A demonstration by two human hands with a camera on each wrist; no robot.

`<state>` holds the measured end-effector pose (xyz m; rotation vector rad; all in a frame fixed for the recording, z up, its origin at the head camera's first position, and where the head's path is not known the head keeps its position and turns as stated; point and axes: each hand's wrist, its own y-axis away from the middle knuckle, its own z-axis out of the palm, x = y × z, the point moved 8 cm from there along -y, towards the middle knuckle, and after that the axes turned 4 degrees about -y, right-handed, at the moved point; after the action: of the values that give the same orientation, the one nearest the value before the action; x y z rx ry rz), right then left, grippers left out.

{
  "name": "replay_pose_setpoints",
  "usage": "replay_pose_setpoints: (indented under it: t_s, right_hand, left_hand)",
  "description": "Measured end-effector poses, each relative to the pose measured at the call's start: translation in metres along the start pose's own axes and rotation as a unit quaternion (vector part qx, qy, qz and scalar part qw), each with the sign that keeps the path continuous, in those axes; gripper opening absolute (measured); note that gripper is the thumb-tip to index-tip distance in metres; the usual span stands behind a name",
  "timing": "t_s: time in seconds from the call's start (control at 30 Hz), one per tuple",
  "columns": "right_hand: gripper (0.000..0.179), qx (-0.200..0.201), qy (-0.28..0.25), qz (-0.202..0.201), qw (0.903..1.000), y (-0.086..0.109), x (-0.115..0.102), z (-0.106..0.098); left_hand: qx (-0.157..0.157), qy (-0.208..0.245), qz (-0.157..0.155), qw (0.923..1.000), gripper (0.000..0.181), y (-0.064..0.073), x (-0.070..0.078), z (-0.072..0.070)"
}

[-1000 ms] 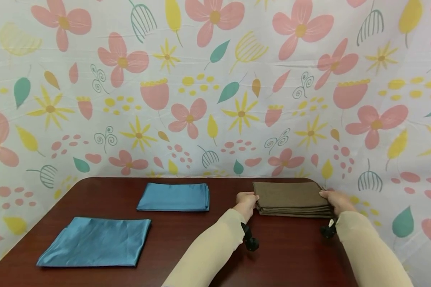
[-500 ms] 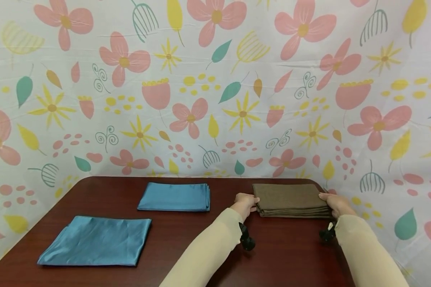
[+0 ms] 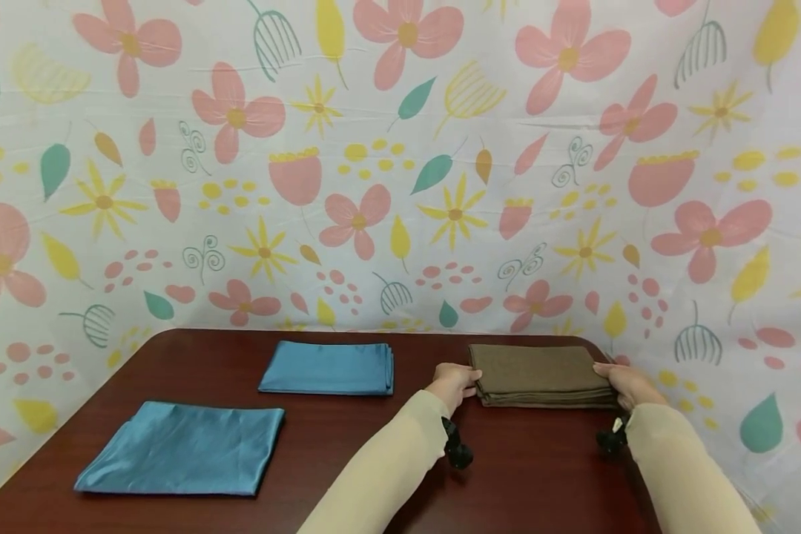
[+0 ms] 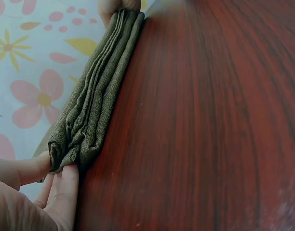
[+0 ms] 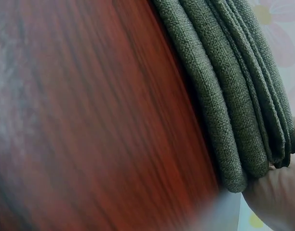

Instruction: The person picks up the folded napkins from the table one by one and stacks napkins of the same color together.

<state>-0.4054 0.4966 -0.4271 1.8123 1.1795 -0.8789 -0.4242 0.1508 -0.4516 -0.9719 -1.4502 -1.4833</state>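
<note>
A folded brown cloth [image 3: 537,369] with several stacked layers lies at the back right of the table in the head view. My left hand [image 3: 452,384] pinches its left end, and in the left wrist view the thumb is on top with fingers [image 4: 64,192] beneath the layers. At the other end my right hand [image 3: 630,384] holds the right corner, thumb on the upper face. The right wrist view shows the rounded folds of the brown cloth [image 5: 224,91] close over the wood, with only part of the right hand [image 5: 275,197] showing.
A folded blue cloth [image 3: 327,368] lies at the back, left of the brown one. A larger folded blue cloth [image 3: 183,449] is nearer the front left. The dark red wooden table [image 3: 527,460] ends against a flowered curtain [image 3: 374,163] at the back.
The brown cloth has shifted slightly toward me and a little left, with both hands still on its ends. The blue cloths stay where they were; the head view has turned slightly left.
</note>
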Motion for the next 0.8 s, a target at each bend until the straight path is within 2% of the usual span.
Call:
replay_pose_setpoints:
  t_s: [0.17, 0.27, 0.4, 0.5, 0.7, 0.8]
  right_hand:
    - [0.046, 0.005, -0.011, 0.013, 0.9999, 0.0019, 0.0075, 0.0033]
    - [0.053, 0.007, -0.007, 0.011, 0.9999, 0.0009, 0.0098, 0.0058]
    - [0.071, -0.002, 0.009, -0.001, 1.0, -0.0018, 0.0069, 0.0068]
    - [0.074, -0.009, 0.015, -0.003, 0.9998, -0.0033, 0.0061, 0.0053]
    - [0.066, 0.013, 0.022, -0.004, 0.9997, -0.0025, 0.0033, 0.0013]
    - [0.073, 0.003, 0.014, -0.003, 0.9999, -0.0017, 0.003, 0.0053]
  left_hand:
    - [-0.004, 0.018, 0.009, 0.9998, 0.023, -0.0002, -0.0037, -0.0011]
    - [-0.011, 0.018, 0.005, 0.9998, 0.024, -0.0011, -0.0055, -0.0017]
    - [-0.013, 0.008, 0.005, 0.9999, 0.025, -0.001, -0.0038, -0.0021]
    - [-0.014, 0.007, 0.002, 0.9999, 0.025, -0.0012, -0.0027, -0.0012]
    - [-0.016, 0.026, 0.002, 0.9995, 0.026, -0.0009, -0.0019, -0.0013]
    - [-0.015, 0.042, 0.005, 0.999, 0.029, 0.0006, -0.0013, -0.0025]
